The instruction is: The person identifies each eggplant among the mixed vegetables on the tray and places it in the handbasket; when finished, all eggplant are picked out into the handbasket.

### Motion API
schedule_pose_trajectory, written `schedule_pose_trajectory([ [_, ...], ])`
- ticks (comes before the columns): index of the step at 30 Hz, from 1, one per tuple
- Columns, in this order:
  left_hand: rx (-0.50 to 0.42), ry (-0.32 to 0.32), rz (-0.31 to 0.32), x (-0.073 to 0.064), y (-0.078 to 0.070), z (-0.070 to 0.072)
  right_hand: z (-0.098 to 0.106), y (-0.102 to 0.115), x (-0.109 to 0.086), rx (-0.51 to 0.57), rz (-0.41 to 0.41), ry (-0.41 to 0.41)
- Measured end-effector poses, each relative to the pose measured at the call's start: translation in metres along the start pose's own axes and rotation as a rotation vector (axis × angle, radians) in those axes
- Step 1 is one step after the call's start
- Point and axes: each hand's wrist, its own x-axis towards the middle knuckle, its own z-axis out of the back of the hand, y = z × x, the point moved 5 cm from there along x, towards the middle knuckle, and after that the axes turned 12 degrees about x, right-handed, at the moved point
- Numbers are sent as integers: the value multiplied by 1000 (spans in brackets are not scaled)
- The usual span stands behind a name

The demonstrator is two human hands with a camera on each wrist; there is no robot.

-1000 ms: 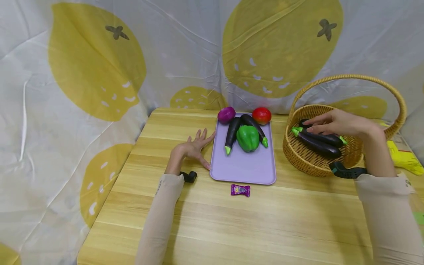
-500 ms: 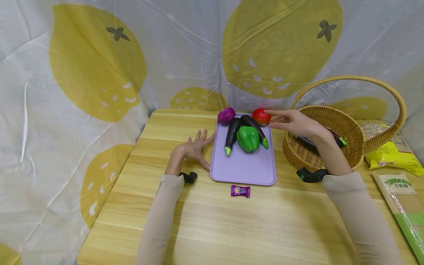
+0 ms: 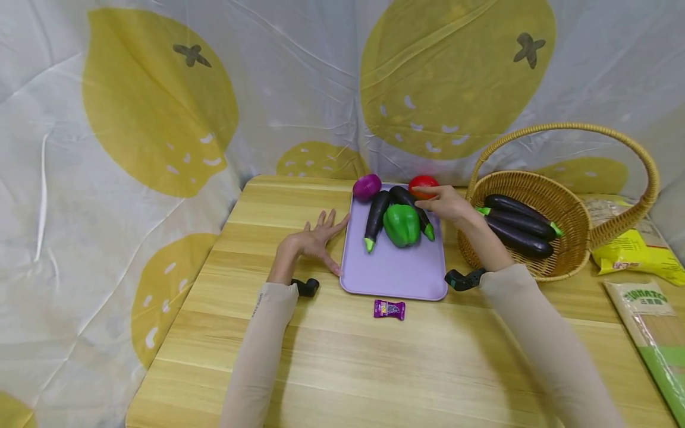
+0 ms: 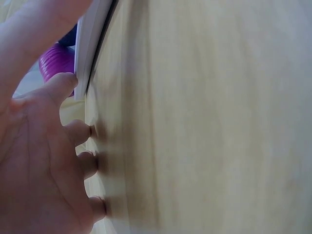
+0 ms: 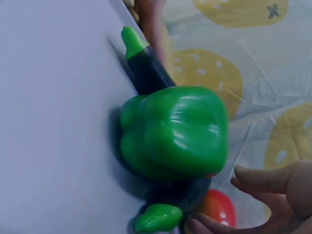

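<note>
My left hand (image 3: 310,241) rests with fingers spread on the table, thumb and index fingertips at the left edge of a lilac tray (image 3: 393,273). My right hand (image 3: 449,205) is over the tray's right side, thumb and fingers apart, holding nothing. In the right wrist view its fingertips are close by an eggplant and a glossy red round fruit (image 5: 219,207). A green bell pepper (image 3: 402,226) sits between the two eggplants on the tray, one left (image 3: 377,214), the other right (image 3: 401,195). A purple onion (image 3: 367,187) lies at the back left corner.
A wicker basket (image 3: 471,255) with a tall handle stands to the right, with several eggplants (image 3: 519,227) inside. Beyond it lie a yellow bag (image 3: 637,246) and a green-and-clear noodle packet (image 3: 650,327). A purple wrapped candy (image 3: 389,310) lies before the tray.
My right hand has moved left from inside the basket to above the tray's right side, uncovering the eggplants in the basket. The left hand has stayed at the tray's edge.
</note>
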Motion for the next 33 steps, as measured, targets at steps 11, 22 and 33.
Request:
schedule_pose_trajectory([
  [11,0,-5,-7,1,2,-1,-4,-15,18,109,-64,-80],
  [22,-7,3,3,1,1,-1,-7,-21,28,61,-30,-180],
  [33,2,5,11,2,2,-2,-14,-21,27,91,4,-186],
])
